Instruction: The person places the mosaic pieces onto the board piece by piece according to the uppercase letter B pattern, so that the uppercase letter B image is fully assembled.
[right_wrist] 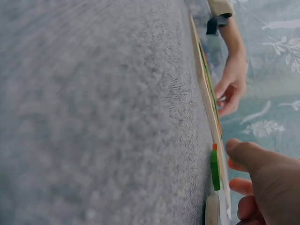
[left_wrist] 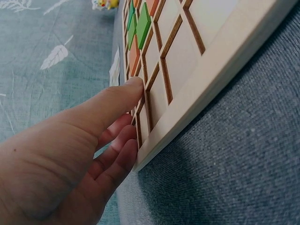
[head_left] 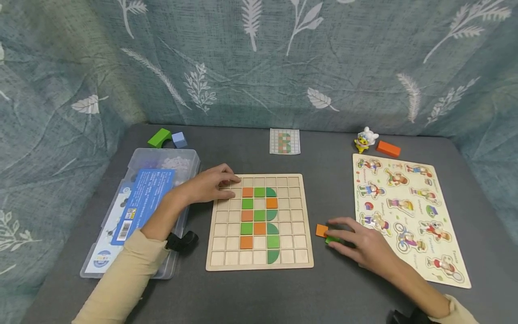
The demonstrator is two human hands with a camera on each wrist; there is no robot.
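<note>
A wooden grid board (head_left: 292, 266) lies flat on the table, with orange, green and dark green quarter-round tiles set in its middle columns. My left hand (head_left: 209, 183) rests at the board's upper left corner, thumb over the surface and the other fingers at the edge, as the left wrist view also shows. To the right of the board, an orange square tile (head_left: 321, 230) lies beside a green tile (head_left: 331, 240). My right hand (head_left: 364, 245) hovers over these two with spread fingers, its fingertips right at the green one and partly covering it.
A small pattern card (head_left: 285, 141) lies behind the board. On the left stands a plastic case (head_left: 170, 265), with green (head_left: 159, 137) and blue blocks (head_left: 179, 140) behind it. A picture puzzle board (head_left: 413, 216), a toy figure (head_left: 366, 139) and an orange block (head_left: 388, 149) are on the right.
</note>
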